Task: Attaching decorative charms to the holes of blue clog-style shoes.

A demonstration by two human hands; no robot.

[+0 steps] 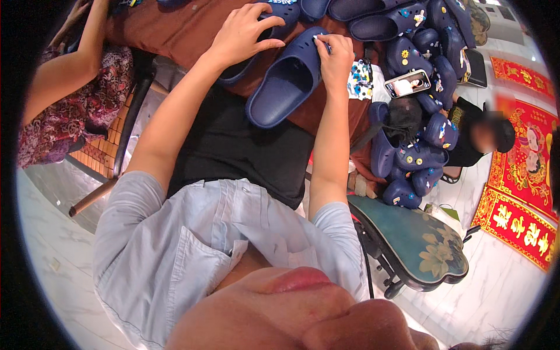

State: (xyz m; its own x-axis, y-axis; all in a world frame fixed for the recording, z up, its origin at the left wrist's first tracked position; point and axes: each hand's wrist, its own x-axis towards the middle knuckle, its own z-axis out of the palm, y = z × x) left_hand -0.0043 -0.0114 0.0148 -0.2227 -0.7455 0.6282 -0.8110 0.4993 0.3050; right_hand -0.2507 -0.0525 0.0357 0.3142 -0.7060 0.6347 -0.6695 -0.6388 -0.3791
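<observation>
A navy blue clog [284, 87] lies in front of me on the brown table cover, its heel end toward me and its holed upper pointing away. My right hand [337, 61] is at the right side of that upper, thumb and fingertips pinched on a small white piece, likely a shoe charm, too small to make out fully. To the left, my left hand [246, 36] hovers with fingers curved and apart, holding nothing. Beyond its fingertips sits another navy clog [284, 13] with pale charms on it. Part of one more clog [236, 73] shows beneath my left wrist.
Small colourful charms [360, 80] lie on a white sheet right of my right hand. A phone [407, 84] rests among piled, decorated navy clogs [421, 154]. A cushioned chair [417, 245] stands at right. Another person's arm [67, 76] is at left; a person in black [473, 131] sits right.
</observation>
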